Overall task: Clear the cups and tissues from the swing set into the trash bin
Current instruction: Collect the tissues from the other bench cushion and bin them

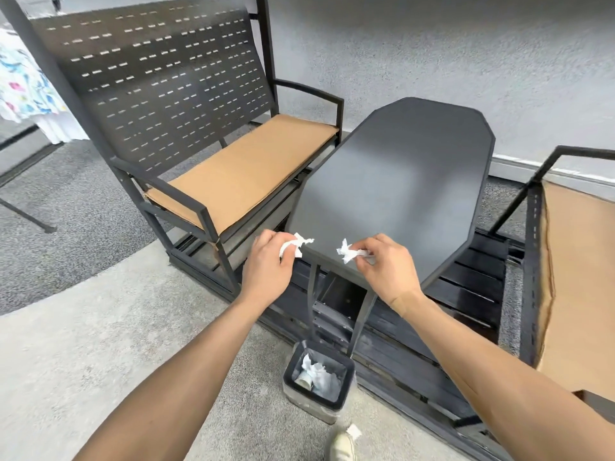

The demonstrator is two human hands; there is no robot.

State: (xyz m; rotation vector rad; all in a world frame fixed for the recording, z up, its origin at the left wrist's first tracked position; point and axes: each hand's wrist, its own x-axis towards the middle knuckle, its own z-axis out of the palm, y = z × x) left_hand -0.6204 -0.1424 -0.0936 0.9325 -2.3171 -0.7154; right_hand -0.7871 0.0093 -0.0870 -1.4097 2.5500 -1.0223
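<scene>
Grey carpet lies under a dark metal swing-set table (392,181), its top bare. Left hand (266,261) and right hand (382,264) each pinch a crumpled white tissue (294,246) (349,252) at its near edge. Below, the small black lined trash bin (289,367) already holds tissues and a cup; likely the last drop.

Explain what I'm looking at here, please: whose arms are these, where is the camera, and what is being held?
This is one picture from a camera worn on a person's head, looking forward and down, so the two bare arms are the wearer's own. The left hand pinches a crumpled white tissue, and the right hand pinches another tissue, both at the near edge of the dark table of a swing set. The tabletop looks bare otherwise. On the floor below stands a small trash bin already holding tissues and what looks like a cup. A bench is on the left.
</scene>
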